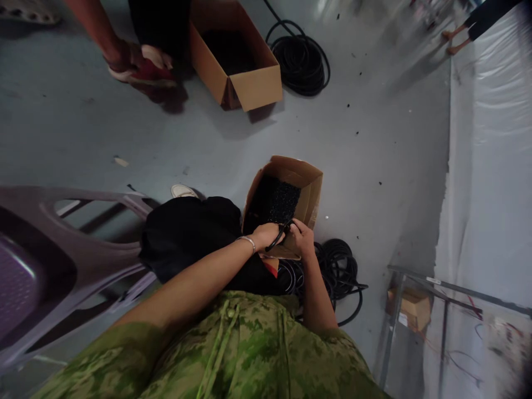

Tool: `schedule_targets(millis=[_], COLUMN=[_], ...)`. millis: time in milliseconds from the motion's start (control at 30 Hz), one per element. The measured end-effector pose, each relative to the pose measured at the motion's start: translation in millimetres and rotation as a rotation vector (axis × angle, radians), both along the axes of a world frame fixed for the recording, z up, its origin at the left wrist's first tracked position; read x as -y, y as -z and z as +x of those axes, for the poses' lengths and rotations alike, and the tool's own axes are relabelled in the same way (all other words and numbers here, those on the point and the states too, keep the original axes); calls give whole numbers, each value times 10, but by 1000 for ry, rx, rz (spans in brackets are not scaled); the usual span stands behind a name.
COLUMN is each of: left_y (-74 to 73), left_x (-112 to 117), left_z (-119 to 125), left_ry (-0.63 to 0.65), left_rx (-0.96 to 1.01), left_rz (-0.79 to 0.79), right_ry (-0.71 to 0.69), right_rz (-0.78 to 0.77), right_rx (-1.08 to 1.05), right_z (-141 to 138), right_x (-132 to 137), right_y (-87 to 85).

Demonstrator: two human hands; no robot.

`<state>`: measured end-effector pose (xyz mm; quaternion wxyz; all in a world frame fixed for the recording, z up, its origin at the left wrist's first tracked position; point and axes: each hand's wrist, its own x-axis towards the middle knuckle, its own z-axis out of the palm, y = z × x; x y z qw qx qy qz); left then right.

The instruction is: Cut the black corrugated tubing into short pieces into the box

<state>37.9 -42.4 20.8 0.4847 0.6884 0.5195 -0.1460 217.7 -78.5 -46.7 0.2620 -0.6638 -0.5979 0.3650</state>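
My left hand (pixel 269 235) and my right hand (pixel 302 237) meet over the near rim of an open cardboard box (pixel 310 188) on the floor. Both hands are closed on a short piece of black hose (pixel 279 235), bent between them. The box holds a heap of small black pieces (pixel 277 200). A coil of black hose (pixel 338 269) lies on the floor just right of my right forearm. A silver bangle (pixel 248 240) sits on my left wrist. My knee in black trousers (pixel 187 233) is left of the box.
A purple plastic chair (pixel 62 260) stands at the left. A second open cardboard box (pixel 249 83) and another black hose coil (pixel 301 58) lie farther off. Another person's foot in a red sandal (pixel 139 64) is at the upper left. White sheeting (pixel 490 166) and a metal frame (pixel 415 288) are at the right.
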Motion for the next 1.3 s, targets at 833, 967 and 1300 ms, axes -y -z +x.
schedule_targets(millis=[833, 967, 1300], left_y=[88, 106, 56], left_x=[20, 28, 23], left_z=[-11, -13, 5], left_ry=[65, 63, 49], left_rx=[-19, -20, -19], left_rz=[7, 18, 11], right_ry=[-63, -29, 10], right_rz=[41, 39, 5], right_rx=[55, 55, 44], right_z=[-46, -36, 7], right_x=[52, 51, 34], right_y=[52, 56, 55])
